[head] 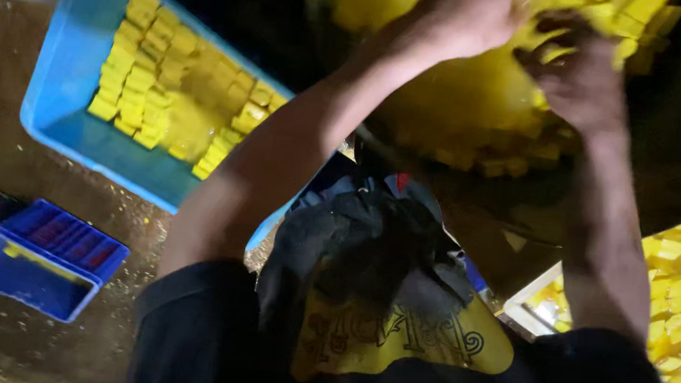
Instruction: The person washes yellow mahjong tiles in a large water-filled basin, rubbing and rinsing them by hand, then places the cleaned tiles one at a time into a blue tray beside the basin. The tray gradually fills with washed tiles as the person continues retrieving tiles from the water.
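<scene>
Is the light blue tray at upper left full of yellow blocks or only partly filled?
Partly filled. Yellow blocks sit in rows across the light blue tray, but its near strip and left edge show bare blue floor.

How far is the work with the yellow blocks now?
Done: the blue tray holds several neat rows of blocks, with bare floor left. In hand: the left hand and right hand dig in the yellow heap. Left: that heap, plus loose blocks in the white tray.

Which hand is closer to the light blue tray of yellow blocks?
Left. The left hand is up in the yellow pile, right of the light blue tray. The right hand is further right, on the same pile.
</scene>
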Motion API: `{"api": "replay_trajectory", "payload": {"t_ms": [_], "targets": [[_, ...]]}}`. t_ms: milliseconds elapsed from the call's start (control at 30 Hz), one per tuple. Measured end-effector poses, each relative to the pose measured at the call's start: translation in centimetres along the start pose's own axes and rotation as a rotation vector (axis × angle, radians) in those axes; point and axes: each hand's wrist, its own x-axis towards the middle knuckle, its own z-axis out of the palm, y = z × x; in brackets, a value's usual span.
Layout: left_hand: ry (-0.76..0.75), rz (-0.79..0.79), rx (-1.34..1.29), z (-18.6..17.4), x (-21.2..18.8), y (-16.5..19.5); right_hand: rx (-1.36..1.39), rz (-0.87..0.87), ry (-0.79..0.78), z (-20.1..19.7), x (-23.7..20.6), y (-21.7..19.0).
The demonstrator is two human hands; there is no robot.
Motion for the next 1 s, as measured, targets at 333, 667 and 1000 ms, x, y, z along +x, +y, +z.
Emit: {"api": "replay_trajectory", "payload": {"t_ms": [333, 667, 1000], "targets": [[-0.846, -0.59, 0.464, 10.4, -1.4, -7.5, -0.432, 0.084, -0.301, 6.3, 5.9, 16.1], [-1.045, -0.675, 0.272, 4.9, 2.4, -5.8, 0.031, 0.063, -0.361, -4.4, 12.7, 16.4], [-0.523, -0.223, 0.006, 8.6, 11.3, -11.4, -0.492, 0.238, -0.388, -5.6, 27.5, 13.4]]}}
